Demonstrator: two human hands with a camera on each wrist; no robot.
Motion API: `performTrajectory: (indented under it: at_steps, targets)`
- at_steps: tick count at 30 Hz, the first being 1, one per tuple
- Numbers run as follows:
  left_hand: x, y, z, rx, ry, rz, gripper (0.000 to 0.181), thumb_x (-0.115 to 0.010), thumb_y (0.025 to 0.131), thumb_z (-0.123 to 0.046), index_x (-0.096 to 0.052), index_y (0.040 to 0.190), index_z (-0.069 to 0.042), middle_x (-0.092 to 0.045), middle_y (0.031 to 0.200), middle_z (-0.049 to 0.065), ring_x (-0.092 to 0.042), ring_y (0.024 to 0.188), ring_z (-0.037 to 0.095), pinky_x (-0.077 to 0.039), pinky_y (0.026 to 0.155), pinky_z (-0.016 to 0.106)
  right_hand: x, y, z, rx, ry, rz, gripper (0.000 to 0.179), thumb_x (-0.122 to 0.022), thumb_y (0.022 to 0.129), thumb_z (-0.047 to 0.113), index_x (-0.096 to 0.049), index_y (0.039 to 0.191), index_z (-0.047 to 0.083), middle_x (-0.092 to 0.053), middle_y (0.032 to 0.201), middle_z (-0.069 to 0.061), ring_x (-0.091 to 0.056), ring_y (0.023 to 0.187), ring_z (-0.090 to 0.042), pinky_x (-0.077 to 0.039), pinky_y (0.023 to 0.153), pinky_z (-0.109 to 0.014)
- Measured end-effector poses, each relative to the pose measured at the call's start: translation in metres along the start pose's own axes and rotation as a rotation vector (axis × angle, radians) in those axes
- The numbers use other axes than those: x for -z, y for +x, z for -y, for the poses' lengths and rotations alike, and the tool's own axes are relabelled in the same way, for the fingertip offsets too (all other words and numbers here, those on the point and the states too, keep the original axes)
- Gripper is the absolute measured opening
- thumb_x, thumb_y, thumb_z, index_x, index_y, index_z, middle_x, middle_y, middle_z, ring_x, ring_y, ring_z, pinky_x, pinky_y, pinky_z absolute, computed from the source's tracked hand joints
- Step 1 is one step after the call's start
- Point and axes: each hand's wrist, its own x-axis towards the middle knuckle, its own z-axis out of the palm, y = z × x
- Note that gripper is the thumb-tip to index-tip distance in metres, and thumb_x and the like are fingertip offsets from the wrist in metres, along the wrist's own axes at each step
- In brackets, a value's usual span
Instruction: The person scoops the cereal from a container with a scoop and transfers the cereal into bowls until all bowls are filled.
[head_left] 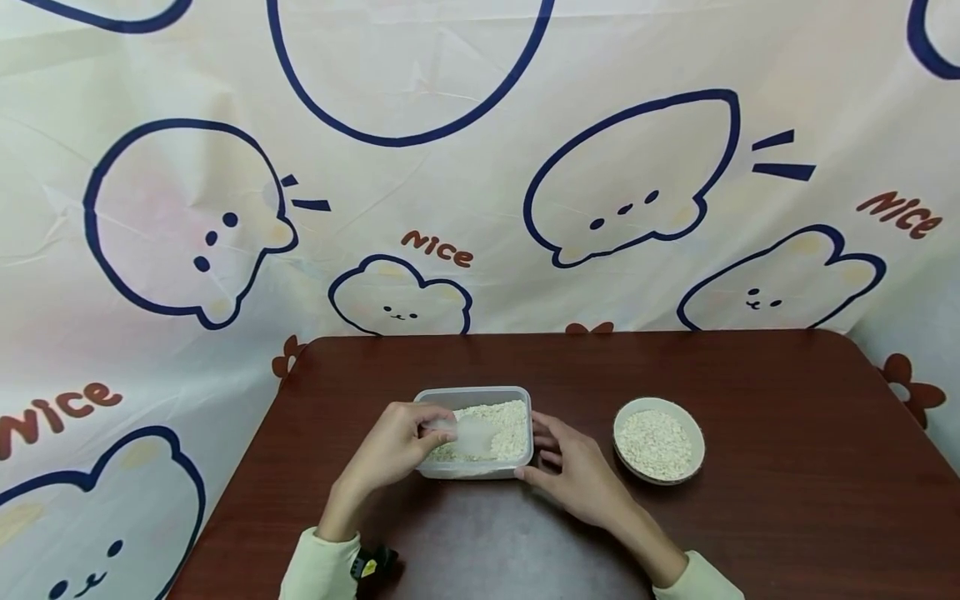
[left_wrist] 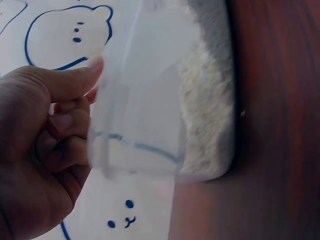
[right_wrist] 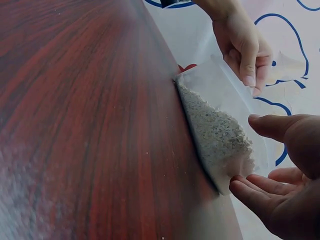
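Observation:
A clear plastic container (head_left: pixel 474 473) with off-white, oat-like flakes (head_left: pixel 513 421) stands mid-table. My left hand (head_left: pixel 401 446) reaches over its left end and pinches a translucent white plastic piece (head_left: pixel 476 437) between thumb and fingers. That piece looks flat and rounded at the edge, just above or against the flakes; its exact kind is unclear. At the container's right end, my right hand (head_left: pixel 573 475) touches the wall, thumb at the near corner and fingers along the side. In the right wrist view those fingers (right_wrist: pixel 260 192) are fairly straight.
Right of my right hand stands a round white bowl (head_left: pixel 624 408) filled with similar flakes. The dark brown wooden table (head_left: pixel 787 450) ends at a patterned cloth (head_left: pixel 480 192) behind and at the sides. A dark strap (head_left: pixel 375 562) is on my left wrist.

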Motion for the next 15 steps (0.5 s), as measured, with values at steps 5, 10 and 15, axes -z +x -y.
performTrajectory:
  at_steps: [5,10,15]
  targets:
    - [-0.016,0.003,0.002,-0.028,-0.022,-0.037,0.006,-0.082,0.095,-0.011,-0.080,0.098,-0.007,-0.054,0.072,-0.008,-0.040,0.058,-0.002,-0.038,0.053,0.019,0.000,0.000,0.001,-0.004,-0.004,0.003,0.078,-0.089,0.092,0.024,-0.050,0.158,0.009,-0.066,0.146,-0.016,-0.068,0.132,-0.031,-0.059,0.103,-0.036]
    - [-0.023,0.005,0.002,-0.035,-0.013,-0.059,0.008,-0.083,0.094,-0.016,-0.080,0.095,-0.009,-0.052,0.071,-0.009,-0.040,0.060,-0.002,-0.036,0.055,0.019,0.001,0.000,0.001,-0.011,0.000,0.004,0.078,-0.088,0.092,0.024,-0.050,0.158,0.009,-0.064,0.149,-0.016,-0.067,0.133,-0.032,-0.059,0.103,-0.035]
    - [-0.023,0.006,0.002,-0.016,-0.026,-0.057,0.007,-0.083,0.094,-0.016,-0.080,0.096,-0.010,-0.050,0.070,-0.010,-0.040,0.060,-0.001,-0.035,0.055,0.019,0.001,0.001,0.001,-0.011,-0.003,0.006,0.078,-0.088,0.092,0.024,-0.049,0.158,0.009,-0.066,0.146,-0.016,-0.067,0.133,-0.030,-0.058,0.104,-0.036]
